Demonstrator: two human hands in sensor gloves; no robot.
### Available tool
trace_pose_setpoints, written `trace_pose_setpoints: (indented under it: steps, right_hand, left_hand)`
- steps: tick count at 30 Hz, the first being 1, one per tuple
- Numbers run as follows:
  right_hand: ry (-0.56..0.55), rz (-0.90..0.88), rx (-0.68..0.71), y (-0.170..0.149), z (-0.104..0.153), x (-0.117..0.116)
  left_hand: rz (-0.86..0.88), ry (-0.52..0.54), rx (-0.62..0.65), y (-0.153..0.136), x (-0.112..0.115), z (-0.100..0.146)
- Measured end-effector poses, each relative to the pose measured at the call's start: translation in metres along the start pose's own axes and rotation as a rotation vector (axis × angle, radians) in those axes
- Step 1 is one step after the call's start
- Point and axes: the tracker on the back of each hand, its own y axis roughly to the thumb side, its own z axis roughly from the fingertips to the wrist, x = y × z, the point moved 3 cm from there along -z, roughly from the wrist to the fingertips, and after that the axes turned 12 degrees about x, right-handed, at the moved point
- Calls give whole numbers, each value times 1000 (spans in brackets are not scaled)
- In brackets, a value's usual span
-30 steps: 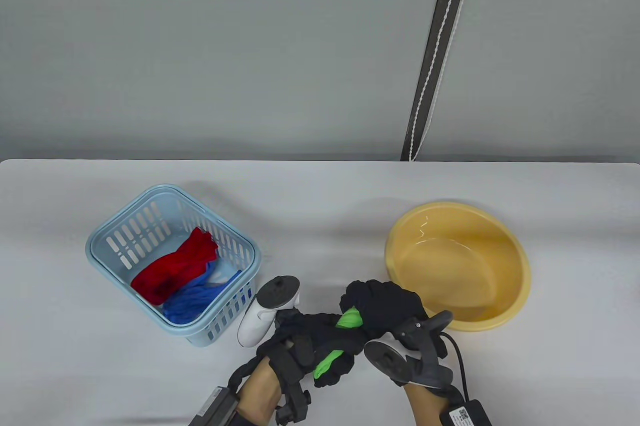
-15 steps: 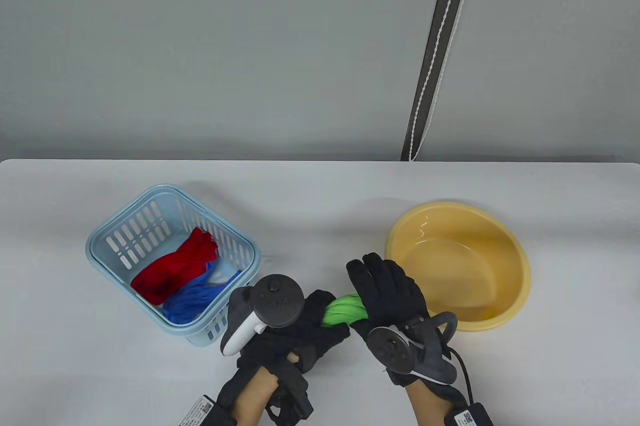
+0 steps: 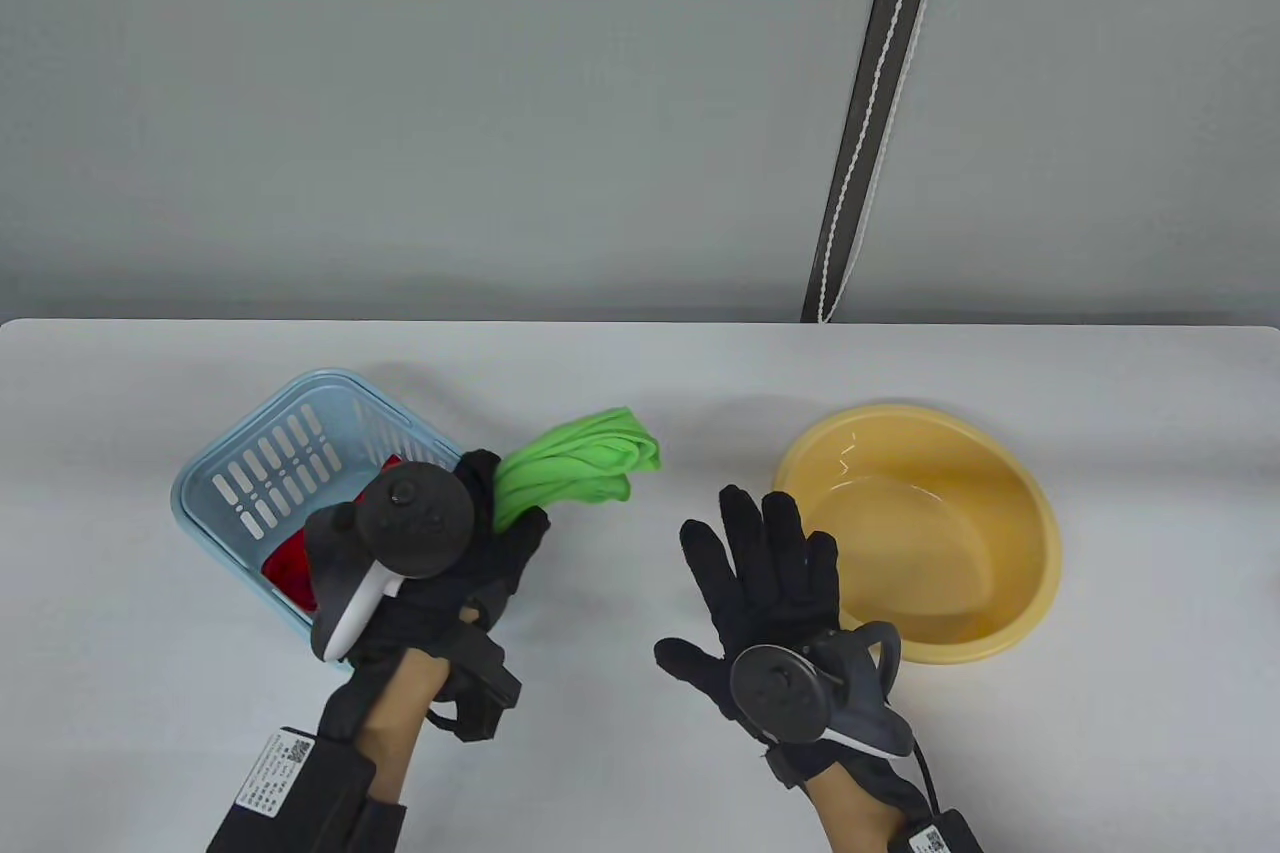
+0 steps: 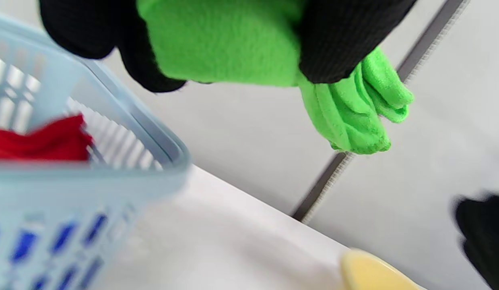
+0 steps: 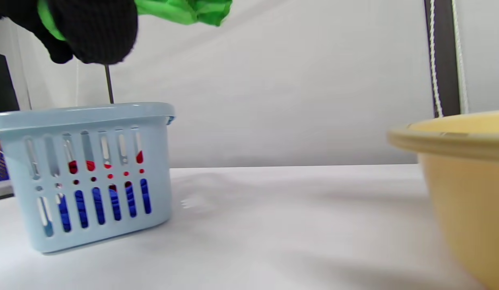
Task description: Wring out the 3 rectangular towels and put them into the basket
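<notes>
Two hands: both gloved, above the desk (image 3: 640,373)
Left hand (image 3: 440,563): fingers gripping the green towel (image 3: 575,468), held over the basket (image 3: 215,483) corner
Right hand (image 3: 775,593): fingers spread wide, empty, beside the basin (image 3: 1030,513)
Basket: holds red towel (image 3: 290,568) and blue towel (image 5: 96,205)

In the table view the left hand (image 3: 440,573) and its tracker (image 3: 415,525) cover the lower right part of the basket (image 3: 215,483), so the blue towel cannot be seen there and only a sliver of the red towel (image 3: 290,571) shows. The hand also hides the gripped end of the green towel (image 3: 575,468). In the left wrist view the basket's near wall is blurred, and the yellow basin (image 4: 374,274) is cut off by the bottom edge.
</notes>
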Motion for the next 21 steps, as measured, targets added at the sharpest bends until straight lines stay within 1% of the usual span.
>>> trace_pose_setpoints:
  steps: [3, 5, 9, 12, 16, 18, 20, 21]
  right_hand:
    - [7, 17, -8, 0, 0, -1]
    - [10, 30, -16, -2, 1, -1]
    - [11, 24, -36, -9, 2, -1]
    - [0, 0, -37, -10, 2, 0]
    - [-8, -24, -35, -10, 2, 0]
    - [-6, -29, -33, -10, 2, -1]
    - [-3, -35, -32, -10, 2, -1]
    - [0, -37, -31, -10, 1, -2]
  left_hand:
    - [-97, 39, -66, -21, -23, -9]
    - [-155, 57, -108, -35, -33, -13]
    - [-283, 61, -224, -68, -47, -18]
    - [-355, 37, -322, -94, -50, -19]
    - [-373, -3, -430, -127, -45, -17]
    - [-359, -29, -462, -141, -41, -16]
    - [-300, -58, -456, -151, -36, -16]
    - [-263, -57, -462, -154, -34, -16]
